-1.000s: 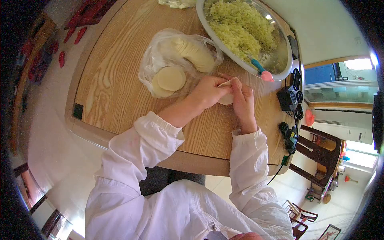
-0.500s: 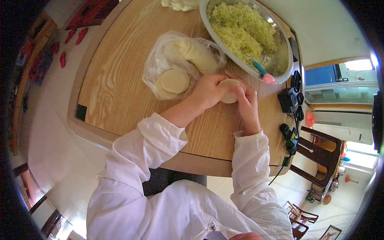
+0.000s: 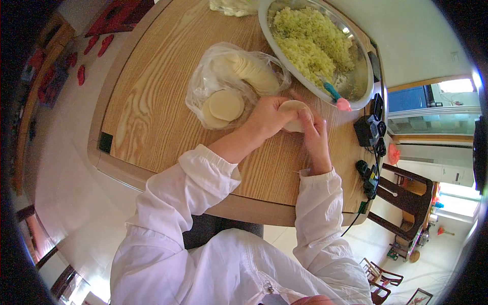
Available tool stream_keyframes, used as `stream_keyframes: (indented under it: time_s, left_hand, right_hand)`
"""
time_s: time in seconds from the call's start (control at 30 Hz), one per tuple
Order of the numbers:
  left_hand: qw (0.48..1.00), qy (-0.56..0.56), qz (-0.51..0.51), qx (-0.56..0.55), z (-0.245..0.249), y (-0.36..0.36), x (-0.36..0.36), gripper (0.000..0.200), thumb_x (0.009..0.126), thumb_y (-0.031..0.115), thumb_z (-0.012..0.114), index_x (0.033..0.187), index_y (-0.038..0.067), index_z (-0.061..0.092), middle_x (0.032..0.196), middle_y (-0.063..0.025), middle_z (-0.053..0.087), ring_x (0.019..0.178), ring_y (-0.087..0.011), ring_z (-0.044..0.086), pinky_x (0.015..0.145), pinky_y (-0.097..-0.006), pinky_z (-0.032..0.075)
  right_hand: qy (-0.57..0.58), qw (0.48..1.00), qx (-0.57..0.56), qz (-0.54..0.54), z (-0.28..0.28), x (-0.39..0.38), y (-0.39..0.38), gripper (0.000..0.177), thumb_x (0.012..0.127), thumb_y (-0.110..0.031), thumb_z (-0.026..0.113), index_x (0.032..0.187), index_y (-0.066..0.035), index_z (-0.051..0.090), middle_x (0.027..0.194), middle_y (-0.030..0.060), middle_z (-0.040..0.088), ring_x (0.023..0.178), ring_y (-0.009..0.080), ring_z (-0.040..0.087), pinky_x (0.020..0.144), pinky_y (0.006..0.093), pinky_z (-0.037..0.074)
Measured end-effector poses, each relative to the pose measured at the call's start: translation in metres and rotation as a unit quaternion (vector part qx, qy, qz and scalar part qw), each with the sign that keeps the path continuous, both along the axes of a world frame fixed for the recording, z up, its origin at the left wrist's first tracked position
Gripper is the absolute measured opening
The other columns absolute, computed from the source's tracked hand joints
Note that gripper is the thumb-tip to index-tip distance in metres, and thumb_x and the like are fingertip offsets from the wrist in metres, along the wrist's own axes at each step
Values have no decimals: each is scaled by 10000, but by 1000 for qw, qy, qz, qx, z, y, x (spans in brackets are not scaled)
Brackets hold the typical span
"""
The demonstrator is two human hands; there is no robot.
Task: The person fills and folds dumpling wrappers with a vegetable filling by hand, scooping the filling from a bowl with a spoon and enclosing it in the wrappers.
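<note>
Both hands hold one round pale dumpling wrapper (image 3: 293, 110) above the wooden table (image 3: 152, 101). My left hand (image 3: 268, 118) cups it from the left. My right hand (image 3: 314, 134) pinches its right edge with fingers on top. Just left of the hands lies a clear plastic bag (image 3: 203, 86) with a stack of wrappers (image 3: 246, 70) and two flat wrappers (image 3: 223, 105) at its mouth. Beyond the hands stands a large metal bowl (image 3: 362, 86) of yellow-green chopped filling (image 3: 310, 43), with a spoon (image 3: 336, 96), teal handle and pink end, resting on its near rim.
A black power adapter (image 3: 367, 131) and cables (image 3: 370, 173) lie at the table's right edge. Another plastic bag (image 3: 231, 6) sits at the far edge. A dark wooden chair (image 3: 412, 195) stands to the right on a pale floor. Red shapes (image 3: 96, 46) lie on the floor at left.
The wrapper went from folded between my hands to lying flat and round on my left fingers. Both hands shifted slightly up and right in view.
</note>
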State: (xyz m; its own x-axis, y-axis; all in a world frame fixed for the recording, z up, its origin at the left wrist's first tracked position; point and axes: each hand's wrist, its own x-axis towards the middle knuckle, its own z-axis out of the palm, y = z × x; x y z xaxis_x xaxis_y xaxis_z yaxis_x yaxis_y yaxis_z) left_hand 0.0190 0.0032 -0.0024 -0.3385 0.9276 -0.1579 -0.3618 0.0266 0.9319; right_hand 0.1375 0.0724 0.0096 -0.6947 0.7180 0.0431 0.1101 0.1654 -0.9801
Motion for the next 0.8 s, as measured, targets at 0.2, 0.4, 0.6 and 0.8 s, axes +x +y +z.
stream_keyframes:
  time_s: [0.2, 0.4, 0.6, 0.8]
  left_hand:
    - [998, 58, -6, 4, -4, 2, 1, 262, 744, 181, 644, 921, -12, 644, 799, -86, 640, 703, -127, 602, 584, -256, 495]
    - [999, -9, -31, -3, -1, 0, 3, 283, 792, 244, 622, 971, 25, 623, 858, -39, 636, 751, -109, 594, 638, -252, 488]
    - [998, -42, -44, 14, 3, -2, 1, 286, 802, 224, 609, 994, 13, 606, 871, -65, 635, 761, -140, 609, 631, -273, 503]
    - [996, -73, -43, -17, 1, -2, 1, 268, 800, 193, 602, 967, -16, 600, 886, -97, 635, 768, -174, 624, 635, -287, 523]
  right_hand:
    - [-38, 999, -14, -23, -10, 5, 8, 331, 933, -233, 407, 979, 38, 591, 892, 37, 616, 826, 95, 538, 732, 244, 436]
    - [1, 1000, 1, 1, -8, 2, 7, 343, 925, -266, 427, 972, 25, 603, 875, 28, 621, 788, 91, 540, 704, 246, 440]
    - [30, 995, -83, -46, -8, 6, 9, 336, 910, -251, 456, 961, 50, 595, 883, 40, 622, 790, 108, 552, 699, 249, 448]
    - [176, 918, -338, -113, -3, 6, 24, 237, 877, -175, 493, 986, 28, 549, 928, 100, 597, 853, 195, 570, 751, 281, 456]
